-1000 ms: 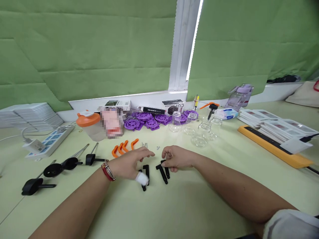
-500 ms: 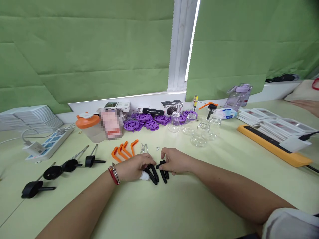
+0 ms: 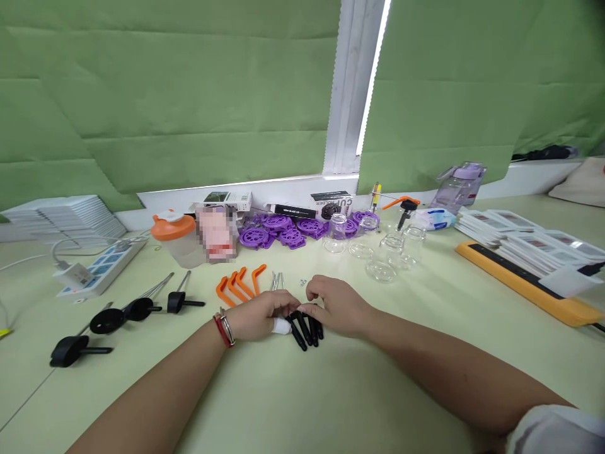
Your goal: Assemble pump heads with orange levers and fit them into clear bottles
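On the pale green table (image 3: 331, 391), the left hand (image 3: 258, 318) and the right hand (image 3: 338, 306) are brought together over a small cluster of black pegs (image 3: 305, 328), which lies directly beneath the meeting fingertips. Both hands are loosely curled, fingers resting on the pegs, though a firm hold cannot be made out. The pegs appear gathered side by side, while the orange hooks (image 3: 239, 284) just beyond the left hand lie untouched.
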The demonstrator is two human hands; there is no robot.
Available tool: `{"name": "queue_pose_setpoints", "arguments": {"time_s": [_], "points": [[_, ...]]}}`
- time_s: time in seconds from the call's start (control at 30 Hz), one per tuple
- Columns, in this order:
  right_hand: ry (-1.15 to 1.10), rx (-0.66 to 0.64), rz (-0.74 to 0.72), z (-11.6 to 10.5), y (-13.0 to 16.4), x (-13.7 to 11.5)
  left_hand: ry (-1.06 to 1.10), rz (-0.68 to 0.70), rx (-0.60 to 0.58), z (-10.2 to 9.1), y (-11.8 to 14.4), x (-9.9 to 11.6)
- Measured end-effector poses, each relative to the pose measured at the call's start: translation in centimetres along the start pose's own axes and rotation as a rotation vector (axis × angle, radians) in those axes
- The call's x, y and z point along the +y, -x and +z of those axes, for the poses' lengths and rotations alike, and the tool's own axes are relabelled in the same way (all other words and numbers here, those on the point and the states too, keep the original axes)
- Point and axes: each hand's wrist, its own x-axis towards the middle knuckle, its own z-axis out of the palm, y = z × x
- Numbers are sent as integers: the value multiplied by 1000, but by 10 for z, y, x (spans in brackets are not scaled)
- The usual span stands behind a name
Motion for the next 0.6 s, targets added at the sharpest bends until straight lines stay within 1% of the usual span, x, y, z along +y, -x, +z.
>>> {"name": "queue_pose_setpoints", "arguments": {"time_s": [0.1, 0.17, 0.23, 0.3, 0.37, 0.43, 0.6], "points": [[60, -2, -213, 9, 6, -12, 112, -31, 23, -3, 1, -4], [108, -20, -267, 17, 11, -21, 123, -57, 125, -3, 0, -7], [146, -49, -258, 25, 16, -28, 107, -71, 283, -2, -1, -11], [164, -109, -238, 32, 20, -32, 100, -68, 440, 0, -3, -14], [161, -176, -215, 37, 23, -32, 90, -58, 550, 2, -4, -17], [151, -223, -179, 39, 23, -30, 33, -44, 619, 3, -4, -19], [136, -278, -150, 38, 26, -25, -159, 12, 703, 2, -1, -21]]}}
